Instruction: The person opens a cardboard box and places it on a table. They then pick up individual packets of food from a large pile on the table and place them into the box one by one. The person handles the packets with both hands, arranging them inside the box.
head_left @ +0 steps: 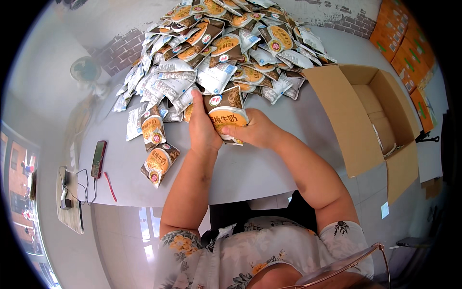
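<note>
Between my hands is a brown and orange milk pouch (pixel 224 107), its printed front facing up. My left hand (pixel 204 126) grips its left side, the fingers mostly hidden beneath it. On the lower right side my right hand (pixel 257 129) is closed round the edge, thumb on the front. Just beyond rises a large heap of similar pouches (pixel 226 45), some brown side up, others showing white backs. Left of my left forearm, two pouches lie apart from the main heap: one pouch (pixel 153 129) touches it, and another pouch (pixel 160 164) sits nearer me.
An open cardboard box (pixel 339 120) stands at the right, its flaps spread over the grey table (pixel 250 178). Orange cartons (pixel 409 53) are stacked at the far right. A phone (pixel 98 159) with a cable and a red strip (pixel 110 187) lie at the left.
</note>
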Action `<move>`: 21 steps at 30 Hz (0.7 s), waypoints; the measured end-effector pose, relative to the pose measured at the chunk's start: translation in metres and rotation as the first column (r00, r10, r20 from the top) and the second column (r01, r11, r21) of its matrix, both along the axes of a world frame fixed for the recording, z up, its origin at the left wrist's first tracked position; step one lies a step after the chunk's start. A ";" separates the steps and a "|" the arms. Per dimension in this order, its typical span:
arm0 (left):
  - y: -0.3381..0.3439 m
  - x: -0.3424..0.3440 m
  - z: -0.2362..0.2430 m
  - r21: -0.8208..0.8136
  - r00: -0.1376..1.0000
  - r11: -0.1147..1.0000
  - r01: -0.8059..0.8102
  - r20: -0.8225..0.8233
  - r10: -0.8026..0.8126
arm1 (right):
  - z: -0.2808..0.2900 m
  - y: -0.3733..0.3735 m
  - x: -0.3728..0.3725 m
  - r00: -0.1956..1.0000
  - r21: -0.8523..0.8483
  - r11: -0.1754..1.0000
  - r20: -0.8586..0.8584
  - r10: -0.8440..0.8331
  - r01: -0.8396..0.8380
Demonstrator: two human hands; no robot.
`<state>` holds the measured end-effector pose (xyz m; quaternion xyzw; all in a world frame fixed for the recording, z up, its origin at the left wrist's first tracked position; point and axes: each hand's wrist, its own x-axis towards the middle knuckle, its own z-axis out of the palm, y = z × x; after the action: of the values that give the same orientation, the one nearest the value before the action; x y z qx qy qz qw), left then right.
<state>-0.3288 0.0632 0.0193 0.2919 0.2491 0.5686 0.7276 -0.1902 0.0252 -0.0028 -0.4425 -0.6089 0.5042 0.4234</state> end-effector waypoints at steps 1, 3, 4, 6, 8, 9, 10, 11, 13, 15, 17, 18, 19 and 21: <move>0.000 0.000 -0.001 0.025 0.999 0.999 0.031 0.024 -0.031 | 0.002 0.000 0.000 1.000 -0.029 1.000 -0.006 -0.006 0.005; -0.002 0.002 -0.004 0.087 0.997 0.994 0.068 0.023 -0.070 | 0.006 0.000 0.003 0.995 -0.059 0.998 -0.098 0.006 -0.012; 0.000 0.001 -0.008 0.108 0.998 0.993 0.044 -0.043 -0.039 | 0.007 -0.001 0.004 0.990 -0.074 0.997 -0.143 0.010 -0.021; 0.007 -0.003 -0.018 0.154 0.985 0.988 0.000 -0.171 0.027 | 0.002 0.000 0.005 0.993 -0.059 0.997 -0.112 0.048 -0.055; 0.010 -0.007 -0.018 0.105 0.980 0.994 -0.035 -0.189 0.055 | 0.004 0.000 0.004 0.992 -0.064 0.994 -0.091 0.087 -0.093; 0.010 -0.006 -0.016 0.078 0.986 0.996 -0.047 -0.157 0.059 | 0.008 -0.003 0.004 0.991 -0.076 0.991 -0.083 0.105 -0.112; 0.008 -0.004 -0.013 0.051 0.990 0.997 -0.054 -0.126 0.060 | 0.011 -0.005 0.005 0.990 -0.089 0.988 -0.075 0.120 -0.127; 0.004 -0.003 -0.006 0.017 0.995 0.999 -0.040 -0.091 0.042 | 0.012 -0.005 0.007 0.988 -0.091 0.986 -0.081 0.130 -0.138; 0.001 -0.001 0.001 -0.040 0.994 0.997 -0.065 -0.093 0.061 | 0.012 -0.005 0.010 0.984 -0.094 0.983 -0.092 0.149 -0.158; 0.007 -0.004 -0.004 0.037 0.966 0.992 -0.119 -0.229 0.124 | 0.011 -0.001 0.015 0.991 -0.116 0.985 -0.057 0.125 -0.131; 0.019 -0.013 -0.014 0.255 0.852 0.954 -0.154 -0.455 0.259 | 0.013 0.001 0.019 0.995 -0.127 0.986 -0.016 0.103 -0.104; 0.021 -0.014 -0.019 0.452 0.774 0.871 -0.193 -0.475 0.418 | 0.015 0.001 0.021 0.996 -0.126 0.988 0.005 0.094 -0.092; 0.020 -0.014 -0.015 0.633 0.681 0.747 -0.204 -0.457 0.573 | 0.016 0.001 0.022 0.996 -0.125 0.989 0.024 0.087 -0.084; 0.021 -0.017 -0.015 0.878 0.565 0.464 -0.118 -0.325 0.758 | 0.018 0.001 0.023 0.992 -0.111 0.990 0.072 0.100 -0.092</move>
<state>-0.3459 0.0845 0.0047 0.6797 0.2983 0.6450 0.1814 -0.1675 0.0264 0.0150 -0.4538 -0.6174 0.5386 0.3504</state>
